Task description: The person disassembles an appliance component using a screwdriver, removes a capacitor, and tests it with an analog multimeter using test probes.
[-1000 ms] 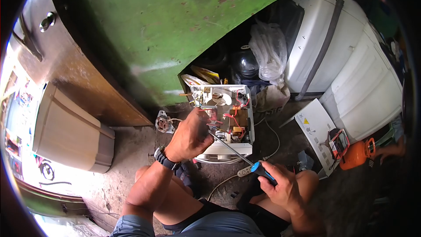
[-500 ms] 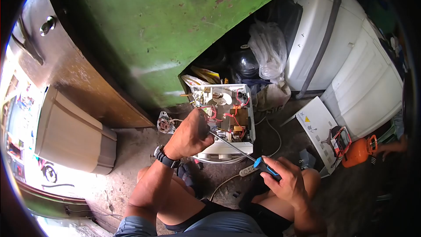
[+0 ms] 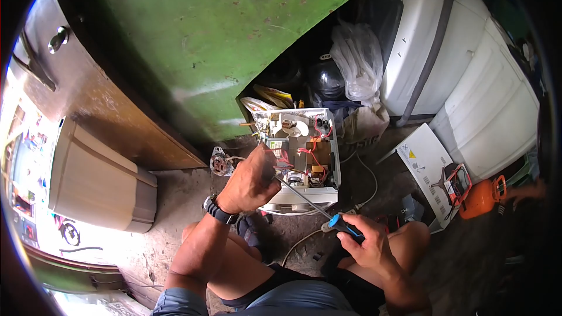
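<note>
White appliance casing (image 3: 325, 195), top open, just ahead of knees; red wires (image 3: 305, 151), brown block (image 3: 324, 151), pale round part (image 3: 301, 128) inside. Long-shafted screwdriver (image 3: 336, 221) slants up toward casing's front. Right hand (image 3: 370, 241) grips black-and-blue handle (image 3: 346, 228). Left hand (image 3: 249, 182) over casing's left side, fingertips hidden; cannot tell whether holding anything.
</note>
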`<state>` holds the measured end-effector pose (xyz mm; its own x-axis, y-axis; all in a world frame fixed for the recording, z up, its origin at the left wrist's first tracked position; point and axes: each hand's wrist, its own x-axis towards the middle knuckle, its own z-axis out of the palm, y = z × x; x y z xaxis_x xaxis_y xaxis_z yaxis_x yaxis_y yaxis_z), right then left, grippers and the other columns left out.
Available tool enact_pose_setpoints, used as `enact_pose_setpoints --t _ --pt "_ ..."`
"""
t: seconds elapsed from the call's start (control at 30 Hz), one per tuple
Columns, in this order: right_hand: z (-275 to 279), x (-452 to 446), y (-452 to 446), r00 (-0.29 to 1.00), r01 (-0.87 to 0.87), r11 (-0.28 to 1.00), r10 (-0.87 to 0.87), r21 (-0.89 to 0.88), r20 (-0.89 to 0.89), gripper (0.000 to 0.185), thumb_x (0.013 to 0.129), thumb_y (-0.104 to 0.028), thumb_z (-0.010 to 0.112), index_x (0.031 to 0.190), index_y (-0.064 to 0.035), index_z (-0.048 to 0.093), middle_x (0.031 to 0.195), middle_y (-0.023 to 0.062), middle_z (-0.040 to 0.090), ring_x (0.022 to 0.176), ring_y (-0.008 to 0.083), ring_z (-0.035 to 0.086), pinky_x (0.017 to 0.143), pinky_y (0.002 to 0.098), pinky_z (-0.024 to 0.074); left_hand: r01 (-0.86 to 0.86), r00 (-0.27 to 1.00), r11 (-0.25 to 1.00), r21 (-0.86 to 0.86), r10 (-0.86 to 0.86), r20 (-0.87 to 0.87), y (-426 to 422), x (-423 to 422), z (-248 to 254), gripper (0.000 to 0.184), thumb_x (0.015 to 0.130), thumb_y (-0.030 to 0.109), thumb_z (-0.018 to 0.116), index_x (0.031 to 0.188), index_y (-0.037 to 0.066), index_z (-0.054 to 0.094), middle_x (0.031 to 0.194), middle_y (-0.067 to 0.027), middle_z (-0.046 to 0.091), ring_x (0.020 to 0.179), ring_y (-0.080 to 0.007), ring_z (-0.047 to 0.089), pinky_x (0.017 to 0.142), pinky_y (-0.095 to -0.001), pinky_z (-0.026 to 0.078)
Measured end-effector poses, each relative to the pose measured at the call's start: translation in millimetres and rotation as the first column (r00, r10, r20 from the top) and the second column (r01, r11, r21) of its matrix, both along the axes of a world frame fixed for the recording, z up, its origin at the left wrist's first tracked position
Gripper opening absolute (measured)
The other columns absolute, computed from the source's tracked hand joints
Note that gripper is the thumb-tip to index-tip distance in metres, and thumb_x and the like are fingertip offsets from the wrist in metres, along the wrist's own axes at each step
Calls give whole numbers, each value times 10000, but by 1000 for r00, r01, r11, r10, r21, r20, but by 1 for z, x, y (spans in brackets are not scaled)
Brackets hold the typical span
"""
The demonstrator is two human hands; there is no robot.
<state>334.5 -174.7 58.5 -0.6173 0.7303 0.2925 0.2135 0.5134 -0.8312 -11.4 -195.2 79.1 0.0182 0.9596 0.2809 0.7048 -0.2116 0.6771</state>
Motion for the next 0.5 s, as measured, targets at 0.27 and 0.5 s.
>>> enact_pose_setpoints --t 0.27,0.5 --pt "10 -3 -6 998 -9 997 5 79 58 413 918 -127 814 1285 -5 670 1071 185 739 913 359 741 790 417 582 162 983 987 18 -163 83 1 13 6 600 782 103 794 1310 16 522 1131 -201 606 1037 -355 636 930 -415 520" --pt "28 26 19 999 -51 997 50 63 21 377 904 -147 818 1235 5 720 1012 179 760 855 329 750 766 392 586 114 950 992 -47 -95 298 -3 0 11 684 774 151 906 1310 61 489 1124 -51 524 1000 -153 520 883 -314 484"
